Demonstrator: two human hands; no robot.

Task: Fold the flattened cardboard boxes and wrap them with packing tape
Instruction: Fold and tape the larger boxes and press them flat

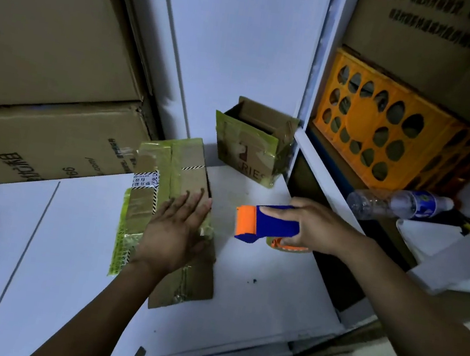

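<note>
A flattened cardboard box (165, 174), covered in yellow-green tape and a striped label, lies on the white table (241, 298). My left hand (176, 230) rests flat on its near half, fingers spread, holding nothing. Just right of the box, my right hand (308, 226) grips a blue and orange tape dispenser (263, 225), lifted slightly above the table with its orange head pointing toward the box. A second box (249, 147), folded upright with its top open and wrapped in the same tape, stands at the back against the wall.
Large brown cartons (48, 63) are stacked at the left behind the table. On the right, a shelf holds an orange plastic crate (390, 123) and a clear water bottle (397, 203) lying on its side. A white wall panel (239, 44) rises behind.
</note>
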